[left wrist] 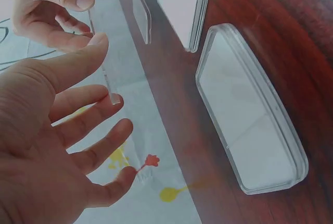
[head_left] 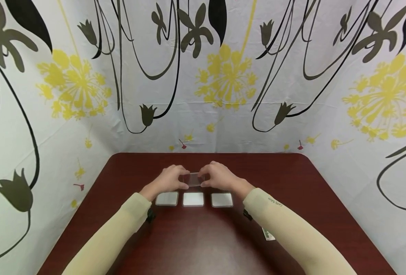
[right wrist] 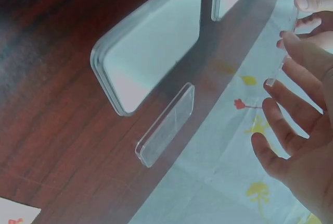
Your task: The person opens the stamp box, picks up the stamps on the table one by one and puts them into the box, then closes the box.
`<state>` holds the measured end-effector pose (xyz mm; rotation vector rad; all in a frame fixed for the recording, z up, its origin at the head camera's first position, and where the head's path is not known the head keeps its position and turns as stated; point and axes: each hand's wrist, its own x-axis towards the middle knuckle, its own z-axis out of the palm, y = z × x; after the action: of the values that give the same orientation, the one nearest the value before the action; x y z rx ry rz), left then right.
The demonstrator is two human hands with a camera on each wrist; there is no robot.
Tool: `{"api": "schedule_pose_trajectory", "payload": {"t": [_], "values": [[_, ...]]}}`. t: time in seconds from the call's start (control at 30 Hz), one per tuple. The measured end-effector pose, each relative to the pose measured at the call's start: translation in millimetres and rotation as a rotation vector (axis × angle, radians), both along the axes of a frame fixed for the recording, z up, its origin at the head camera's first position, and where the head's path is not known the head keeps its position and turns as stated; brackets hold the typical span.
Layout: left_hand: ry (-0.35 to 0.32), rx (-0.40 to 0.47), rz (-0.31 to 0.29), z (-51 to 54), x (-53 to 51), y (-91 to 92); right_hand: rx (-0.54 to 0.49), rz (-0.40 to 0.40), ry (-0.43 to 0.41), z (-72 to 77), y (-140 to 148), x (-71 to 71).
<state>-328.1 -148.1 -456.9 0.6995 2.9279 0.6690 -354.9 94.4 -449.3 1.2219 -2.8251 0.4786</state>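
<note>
Crosswise, clear panel (head_left: 194, 180) bridges left grip (head_left: 170, 178), right grip (head_left: 220, 177).

Clear plate (left wrist: 109, 87) in both hands (left wrist: 39, 140) (left wrist: 34, 21)

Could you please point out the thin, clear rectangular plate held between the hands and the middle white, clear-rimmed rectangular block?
Thin, clear rectangular plate (head_left: 193, 179), head view: centre of its face.
Middle white, clear-rimmed rectangular block (head_left: 193, 199), head view: centre of its top.
</note>
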Motion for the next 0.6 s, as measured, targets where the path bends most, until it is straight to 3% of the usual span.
{"api": "schedule_pose_trajectory", "payload": {"t": [0.3,0.6], "values": [[0.058,0.036,0.034,5.0,-9.9,2.9,0.003,-0.033,0.036,1.8,0.3,-18.6],[0.073,0.017,0.072,-0.6,-28.5,1.8,-0.015,-0.059,-0.002,-1.5,-1.9,-34.3]]}}
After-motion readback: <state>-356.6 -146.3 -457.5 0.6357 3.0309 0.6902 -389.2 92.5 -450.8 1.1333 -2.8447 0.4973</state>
